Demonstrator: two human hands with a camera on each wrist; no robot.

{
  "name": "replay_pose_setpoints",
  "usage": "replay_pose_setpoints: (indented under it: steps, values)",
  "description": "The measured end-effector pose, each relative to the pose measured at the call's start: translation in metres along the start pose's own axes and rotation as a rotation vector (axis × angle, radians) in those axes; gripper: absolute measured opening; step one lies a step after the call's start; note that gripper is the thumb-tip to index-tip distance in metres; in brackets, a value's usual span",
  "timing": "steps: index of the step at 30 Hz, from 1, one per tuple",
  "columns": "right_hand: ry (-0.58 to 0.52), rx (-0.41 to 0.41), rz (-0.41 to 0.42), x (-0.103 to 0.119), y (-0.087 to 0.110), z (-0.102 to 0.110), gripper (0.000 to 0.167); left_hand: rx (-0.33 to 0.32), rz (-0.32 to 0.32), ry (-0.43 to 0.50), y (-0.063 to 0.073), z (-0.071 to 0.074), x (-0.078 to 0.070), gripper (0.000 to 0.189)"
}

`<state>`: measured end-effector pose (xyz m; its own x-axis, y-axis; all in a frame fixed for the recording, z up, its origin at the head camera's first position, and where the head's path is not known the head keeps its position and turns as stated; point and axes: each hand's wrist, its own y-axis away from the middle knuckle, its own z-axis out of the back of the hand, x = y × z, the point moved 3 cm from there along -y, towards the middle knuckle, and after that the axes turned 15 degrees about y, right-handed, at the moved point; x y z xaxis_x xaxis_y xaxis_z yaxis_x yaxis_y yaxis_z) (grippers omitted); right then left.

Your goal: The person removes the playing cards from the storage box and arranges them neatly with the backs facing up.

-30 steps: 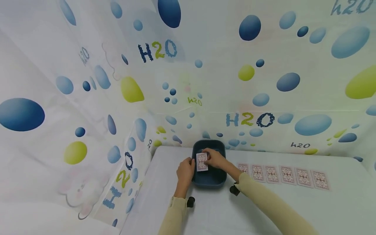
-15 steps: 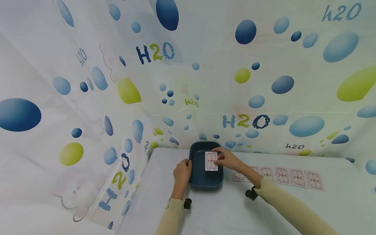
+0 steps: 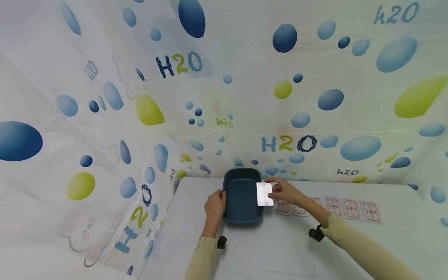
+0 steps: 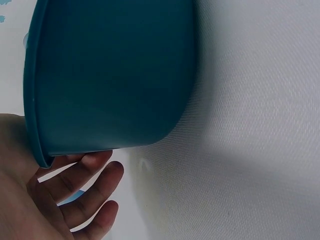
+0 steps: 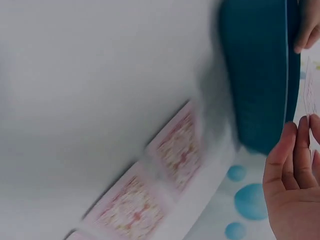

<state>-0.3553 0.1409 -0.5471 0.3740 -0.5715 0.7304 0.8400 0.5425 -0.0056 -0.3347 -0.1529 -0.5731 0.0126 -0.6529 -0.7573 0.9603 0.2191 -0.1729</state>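
A dark teal plastic tub [image 3: 259, 217] stands on the white table. My left hand [image 3: 215, 203] holds its left rim; in the left wrist view the fingers [image 4: 102, 192] lie along the outside wall [image 4: 115, 75]. Over the tub's right edge, my right hand [image 3: 284, 192] pinches a playing card [image 3: 264, 193] between thumb and fingers. From the head view the card looks pale and washed out by glare. The right wrist view catches it almost edge-on [image 5: 311, 90], above the fingertips of the right hand [image 5: 295, 175].
To the right of the tub, several playing cards [image 3: 351, 209] lie in a row, red patterned backs up. My right forearm passes over part of that row. A white wall sheet [image 3: 238, 97] with blue and green spots hangs right behind the table [image 3: 280, 249].
My right hand has carried the card rightward, from over the tub's left side to its right edge. The card's red back has turned to a pale glare. My left hand stays on the rim.
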Motion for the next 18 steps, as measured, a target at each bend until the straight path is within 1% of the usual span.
replay_pose_setpoints:
  steps: [6, 13, 18]
  values:
    - [-0.015, -0.005, -0.030, -0.020, 0.020, 0.012, 0.060, 0.004, 0.013, -0.002, -0.001, -0.002, 0.001, 0.031]
    - [0.014, -0.031, -0.055, -0.042, 0.048, 0.029, 0.060, -0.009, -0.004, 0.014, 0.001, -0.002, -0.001, 0.031]
    - [0.035, -0.037, -0.077, -0.060, 0.066, 0.040, 0.059, -0.011, 0.001, 0.006, 0.000, -0.003, 0.002, 0.031]
